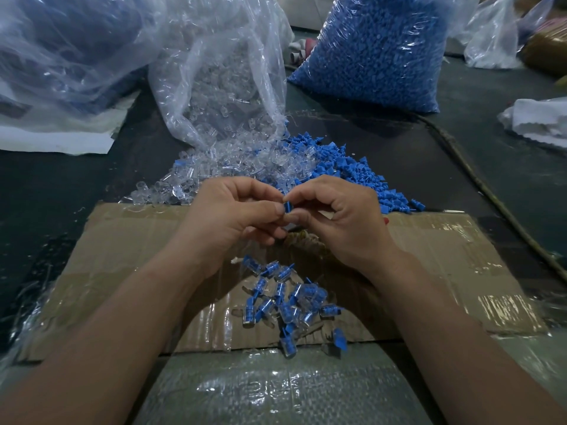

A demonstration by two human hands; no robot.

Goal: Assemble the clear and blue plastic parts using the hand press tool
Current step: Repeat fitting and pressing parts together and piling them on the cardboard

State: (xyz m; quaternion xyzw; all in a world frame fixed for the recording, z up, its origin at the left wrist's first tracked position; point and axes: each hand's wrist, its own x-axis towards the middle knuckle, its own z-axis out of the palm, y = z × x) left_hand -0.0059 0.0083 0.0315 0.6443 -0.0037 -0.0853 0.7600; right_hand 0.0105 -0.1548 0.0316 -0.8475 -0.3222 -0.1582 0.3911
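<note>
Blue plastic part: one, small, held in the air over the cardboard sheet, pinched between both hands. Left hand: fingers curled, thumb and forefinger gripping the part from the left. Right hand: fingers curled, fingertips closed narrowly on the same part from the right. Whether a clear piece was held with it could not be told. Assembled clear-and-blue pieces: loose heap on the cardboard, below the hands. Loose clear parts and loose blue parts: two touching piles on the dark tabletop just beyond the cardboard. Open bag of clear parts and full bag of blue parts: behind the piles.
</note>
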